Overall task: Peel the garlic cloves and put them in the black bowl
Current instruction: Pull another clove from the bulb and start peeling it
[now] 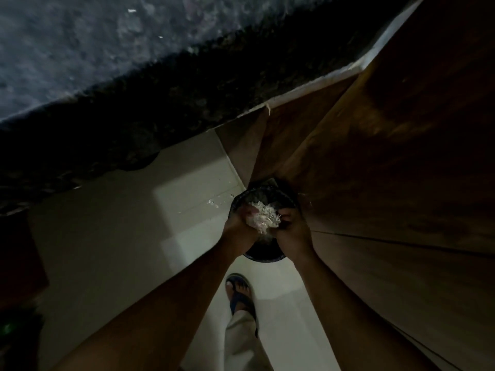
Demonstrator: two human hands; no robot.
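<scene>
Now both hands are down low over the floor, and between them sits a pale, papery, whitish-pink clump of garlic skins [263, 218], cupped from either side: the left hand [239, 223] curls round its left edge, the right hand [290, 226] curls round its right edge, the two close together and both gripping the one bundle. Directly beneath and just beyond them is a round black container with a dark liner [265, 195], standing on the pale tiled floor [134, 223] hard against a brown wooden cabinet front [388, 156]. That's the relation that matters: the clump hangs straight above the container's mouth, so any release would go down, not sideways. It has no clear long axis, it's a ragged ball, and neither hand is noticeably nearer, they meet it evenly. Whether this container is the task's black bowl or a waste bin, I can't tell; it looks bin-like to me, and no whole clove shows in the clump. Count it up: two hands, one clump, one black container, a few loose white flakes [213, 202] on the floor to its left, one foot in a blue sandal [239, 293] below. Up top, a dark speckled stone desk [80, 49], blurred.
</scene>
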